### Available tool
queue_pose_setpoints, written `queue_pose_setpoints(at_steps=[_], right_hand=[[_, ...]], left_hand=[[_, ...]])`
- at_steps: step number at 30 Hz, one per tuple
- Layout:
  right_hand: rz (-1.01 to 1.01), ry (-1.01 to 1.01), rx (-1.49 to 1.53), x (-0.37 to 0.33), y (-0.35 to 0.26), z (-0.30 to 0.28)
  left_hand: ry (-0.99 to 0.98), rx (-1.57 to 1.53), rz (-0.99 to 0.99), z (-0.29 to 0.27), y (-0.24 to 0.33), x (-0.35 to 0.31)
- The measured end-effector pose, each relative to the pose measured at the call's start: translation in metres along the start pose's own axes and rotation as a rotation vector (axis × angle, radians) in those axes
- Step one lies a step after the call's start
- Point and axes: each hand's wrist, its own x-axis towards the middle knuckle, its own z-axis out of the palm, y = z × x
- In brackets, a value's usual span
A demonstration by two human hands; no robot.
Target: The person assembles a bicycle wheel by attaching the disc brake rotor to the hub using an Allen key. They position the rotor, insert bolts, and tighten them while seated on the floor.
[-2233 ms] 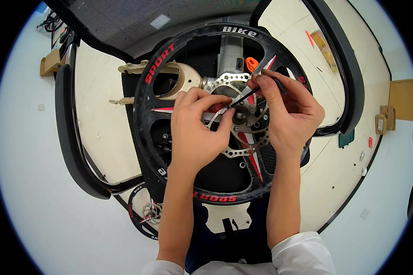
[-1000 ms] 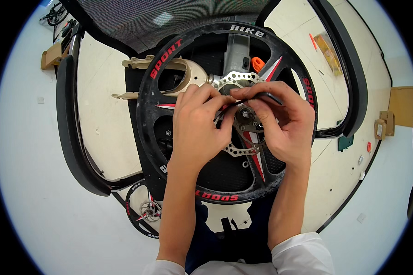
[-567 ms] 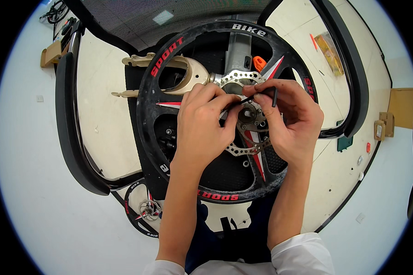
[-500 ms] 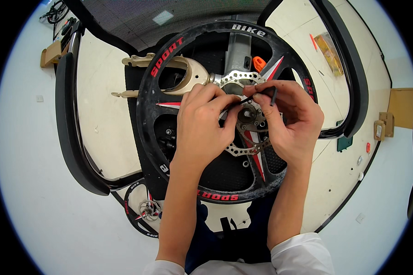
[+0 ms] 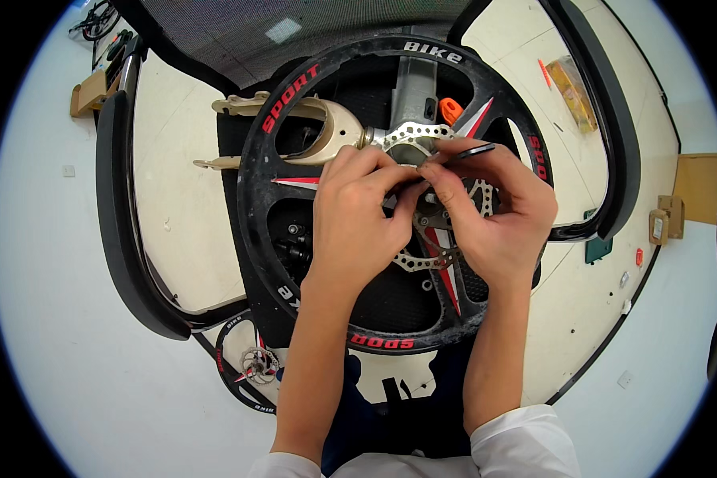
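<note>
A black spoked wheel (image 5: 256, 135) with red-and-white spoke accents lies flat on the dark seat of a chair. Over its hub sits a silver perforated disc brake rotor (image 5: 410, 261), partly hidden by my hands. My right hand (image 5: 498, 211) pinches a thin black bent tool, which looks like a hex key (image 5: 476, 150), its end sticking out past the fingers. My left hand (image 5: 358, 211) is closed in a pinch, fingertips touching those of the right just above the hub. Whatever lies between the left fingertips is hidden.
A beige fork (image 5: 331, 131) and a grey metal tube (image 5: 416, 84) lie under the wheel, near an orange part (image 5: 450, 111). Chair armrests (image 5: 119, 215) flank the work. A second wheel (image 5: 223, 358) stands lower left. Cardboard boxes (image 5: 669, 219) are at the right.
The black hex key has turned in my right fingers, its bent end now pointing right instead of down. My fingertips have come closer together, covering more of the hub.
</note>
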Motion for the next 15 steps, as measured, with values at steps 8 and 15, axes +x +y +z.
queue_pose_setpoints(at_steps=[8,15], right_hand=[[0.089,-0.029,0.111,-0.0024,0.0069,-0.0016],[0.106,-0.043,0.104,-0.0007,0.008,-0.0025]], left_hand=[[0.014,0.017,0.039,0.0002,-0.001,0.0012],[0.017,-0.063,-0.042,0.0008,0.0002,0.0001]])
